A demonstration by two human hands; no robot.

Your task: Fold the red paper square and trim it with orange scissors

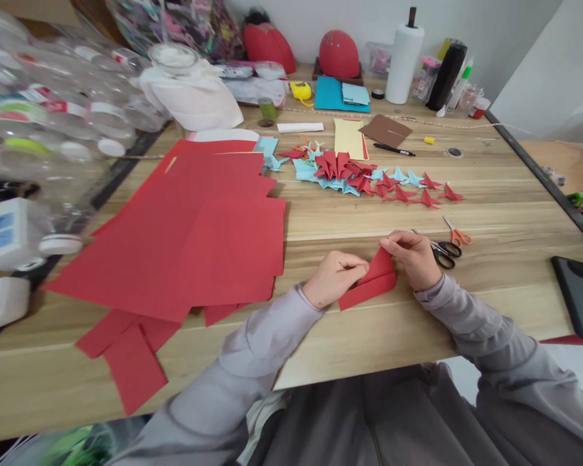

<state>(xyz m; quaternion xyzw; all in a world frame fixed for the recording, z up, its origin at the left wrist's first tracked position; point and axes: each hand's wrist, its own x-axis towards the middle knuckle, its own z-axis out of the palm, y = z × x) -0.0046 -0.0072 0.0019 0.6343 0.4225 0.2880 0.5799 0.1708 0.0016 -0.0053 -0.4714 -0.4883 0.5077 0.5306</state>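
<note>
A person in grey sleeves works a piece of folded red paper (366,298) above the near part of a wood-grain desk (320,226). The left hand (335,279) pinches the paper near its left end, while the right hand (412,257) grips its raised upper corner between thumb and fingers. A straight band runs along the paper's lower edge.

Just beyond the right hand lie black-handled scissors (447,254), partly hidden by it, and a smaller orange-handled pair (460,237). To the left of the hands, large red sheets (189,239) spread over the desk, with smaller red pieces (135,369) poking out at their near edge.

Farther back, red and light-blue folded figures (337,166) crowd together and trail off to the right. Behind them rest pale yellow paper (348,138), a brown sheet (386,131) and a black pen (394,150). A yellow tape measure (300,92) lies near blue paper (326,95) toward the wall, where a white roll (405,65) stands upright.

Clear plastic bottles (43,116), blurred in places, pile up at far left. At far right, a dark smartphone (580,298) lies at the desk's edge.
</note>
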